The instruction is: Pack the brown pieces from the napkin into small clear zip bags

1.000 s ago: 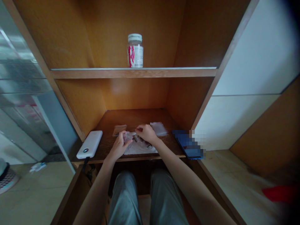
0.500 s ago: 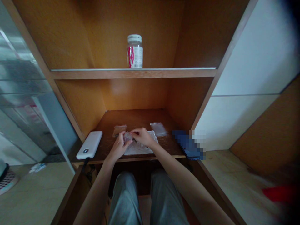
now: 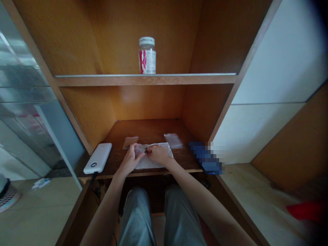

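On the brown shelf board lies a white sheet, crumpled like tissue or thin cloth. My left hand is over its left side, thumb and fingers closed on a small clear plastic bag. Close to the bag's right end, my right hand pinches a small dark item, too small to make out. Behind my left hand lies a flat clear bag that looks brownish against the wood. Another flat clear bag rests behind the sheet's right corner.
A white power bank with a black cable lies at the left. On the right is a dark blue, partly pixelated object. A capped bottle stands on the upper shelf. My knees are below the board's front edge.
My right hand has moved slightly down and right, from the bag's top to beside its right end. The dark item now shows at its fingertips. My left hand has barely moved.
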{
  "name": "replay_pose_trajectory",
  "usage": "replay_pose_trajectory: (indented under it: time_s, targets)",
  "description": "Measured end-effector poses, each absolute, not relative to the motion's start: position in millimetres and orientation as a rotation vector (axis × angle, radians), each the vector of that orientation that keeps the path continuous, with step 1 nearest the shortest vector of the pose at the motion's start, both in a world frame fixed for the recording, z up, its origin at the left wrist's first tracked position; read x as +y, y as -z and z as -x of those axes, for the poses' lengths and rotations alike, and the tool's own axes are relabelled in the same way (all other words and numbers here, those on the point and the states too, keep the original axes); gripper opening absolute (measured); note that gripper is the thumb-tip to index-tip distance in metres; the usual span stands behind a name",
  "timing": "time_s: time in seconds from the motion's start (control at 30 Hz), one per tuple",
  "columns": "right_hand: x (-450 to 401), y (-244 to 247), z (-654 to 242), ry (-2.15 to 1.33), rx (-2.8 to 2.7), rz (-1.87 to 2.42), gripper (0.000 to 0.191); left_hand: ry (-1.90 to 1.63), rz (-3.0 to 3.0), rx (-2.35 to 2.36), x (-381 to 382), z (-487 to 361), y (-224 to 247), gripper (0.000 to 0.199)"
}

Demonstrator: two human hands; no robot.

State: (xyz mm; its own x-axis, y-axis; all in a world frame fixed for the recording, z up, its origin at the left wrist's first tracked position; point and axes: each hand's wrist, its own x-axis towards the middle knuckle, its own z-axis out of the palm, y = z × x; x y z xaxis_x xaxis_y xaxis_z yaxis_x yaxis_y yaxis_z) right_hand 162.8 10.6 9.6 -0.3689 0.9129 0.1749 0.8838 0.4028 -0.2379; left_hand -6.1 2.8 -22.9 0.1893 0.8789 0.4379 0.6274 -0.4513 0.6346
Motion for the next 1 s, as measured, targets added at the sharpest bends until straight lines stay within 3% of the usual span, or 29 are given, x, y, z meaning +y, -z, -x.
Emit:
replay_pose_trajectory:
  time_s: [0.23,0.6,0.83,1.0]
  targets:
    - [15,-18,-167,-0.238,-2.243,1.582,0.020,-1.114,-2.159,1.437,1,6,22,0.043]
    - [29,-31,-179,-0.769,-2.130,0.902,0.023,-1.081,-2.224,1.399,3,4,22,0.048]
    - [29,-47,-197,-1.152,-2.115,0.834,0.032,-1.186,-2.322,1.404,8,-10,-13,0.044]
    - [40,-53,-205,-1.170,-1.903,0.886,0.028,-1.124,-2.117,1.306,18,-22,-42,0.059]
